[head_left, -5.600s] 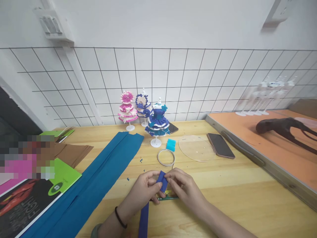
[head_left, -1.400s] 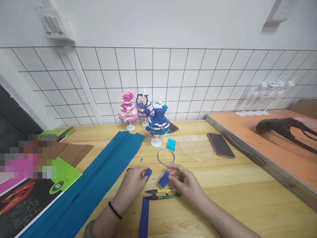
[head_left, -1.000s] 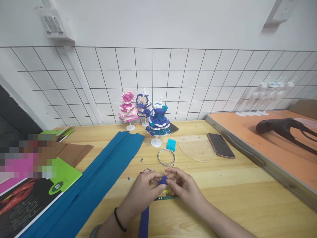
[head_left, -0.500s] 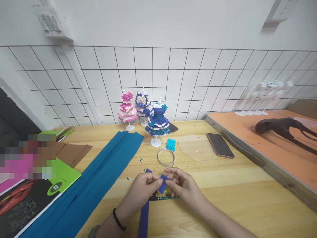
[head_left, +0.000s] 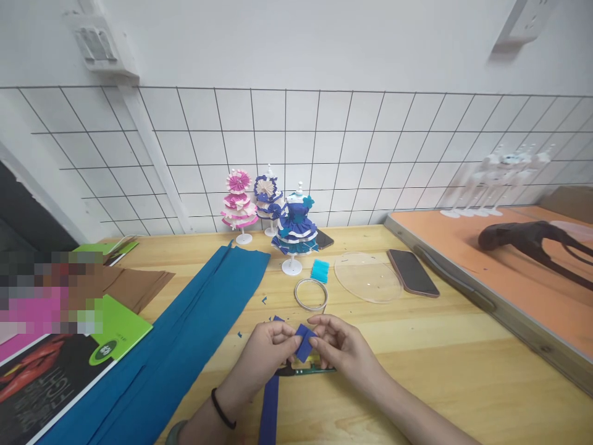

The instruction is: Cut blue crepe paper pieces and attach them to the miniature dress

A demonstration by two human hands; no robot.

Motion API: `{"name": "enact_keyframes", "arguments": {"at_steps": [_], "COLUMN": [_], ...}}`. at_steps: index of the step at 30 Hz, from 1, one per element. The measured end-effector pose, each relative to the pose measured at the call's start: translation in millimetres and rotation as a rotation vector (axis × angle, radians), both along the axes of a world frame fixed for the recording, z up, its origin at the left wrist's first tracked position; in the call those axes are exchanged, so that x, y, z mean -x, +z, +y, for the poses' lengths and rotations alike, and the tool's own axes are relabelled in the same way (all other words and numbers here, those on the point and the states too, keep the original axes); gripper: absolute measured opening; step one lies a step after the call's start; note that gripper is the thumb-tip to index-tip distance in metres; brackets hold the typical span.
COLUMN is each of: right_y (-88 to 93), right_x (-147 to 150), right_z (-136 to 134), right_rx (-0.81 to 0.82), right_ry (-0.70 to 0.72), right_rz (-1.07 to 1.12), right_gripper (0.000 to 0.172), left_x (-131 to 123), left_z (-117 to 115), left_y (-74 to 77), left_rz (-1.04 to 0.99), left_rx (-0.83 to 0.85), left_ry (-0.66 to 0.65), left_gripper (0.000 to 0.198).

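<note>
A small dark blue piece of crepe paper [head_left: 304,350] is pinched from both sides over the wooden table. My left hand [head_left: 272,347] grips its left edge between thumb and forefinger. My right hand [head_left: 340,343] holds the right edge the same way, its other fingers curled. A crease or overlap shows across the top of the piece. Below the hands lies a green-handled tool [head_left: 303,371], partly covered. A long dark blue strip [head_left: 269,413] runs under my left hand. Just beyond the fingers sits a silvery wire ring [head_left: 311,308].
Miniature dress forms in pink [head_left: 238,217], navy [head_left: 267,213] and blue-teal [head_left: 296,232] stand at the back. A teal crepe sheet [head_left: 204,309] stretches along the left. To the right lie a clear disc [head_left: 368,277], a phone [head_left: 414,272] and an orange board [head_left: 523,259].
The blue piece now shows a fold or overlap across its top that was not visible before. Both hands stay in nearly the same place.
</note>
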State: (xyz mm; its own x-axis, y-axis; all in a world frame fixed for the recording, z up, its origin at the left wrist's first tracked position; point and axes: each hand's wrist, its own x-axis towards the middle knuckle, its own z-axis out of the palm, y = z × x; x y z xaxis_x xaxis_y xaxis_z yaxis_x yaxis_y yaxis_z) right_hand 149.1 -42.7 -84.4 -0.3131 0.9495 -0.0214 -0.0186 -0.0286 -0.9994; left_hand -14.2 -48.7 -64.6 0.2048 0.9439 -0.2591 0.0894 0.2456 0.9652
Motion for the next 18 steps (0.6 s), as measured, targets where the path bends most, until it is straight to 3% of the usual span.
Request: {"name": "enact_keyframes", "arguments": {"at_steps": [6,12,18], "right_y": [2.5,4.4,7.4], "right_x": [1.3,2.7,2.4], "right_z": [-0.6,-1.3,-2.4], "right_rx": [0.008,0.012,0.011], "right_ry": [0.003,-0.002,0.021], "right_rz": [0.007,-0.012,-0.052], "right_gripper": [0.040,0.044,0.037], "left_x": [-2.7,-5.3,-6.1], "left_z": [-1.3,-3.3,-4.4], "left_y": [2.2,1.2,3.2], "left_rz": [-0.032,-0.073,-0.056], "left_rx": [0.009,-0.084,-0.063], "left_ry": [0.028,-0.013,-0.029], "left_gripper": [0.014,0.018,0.020]}}
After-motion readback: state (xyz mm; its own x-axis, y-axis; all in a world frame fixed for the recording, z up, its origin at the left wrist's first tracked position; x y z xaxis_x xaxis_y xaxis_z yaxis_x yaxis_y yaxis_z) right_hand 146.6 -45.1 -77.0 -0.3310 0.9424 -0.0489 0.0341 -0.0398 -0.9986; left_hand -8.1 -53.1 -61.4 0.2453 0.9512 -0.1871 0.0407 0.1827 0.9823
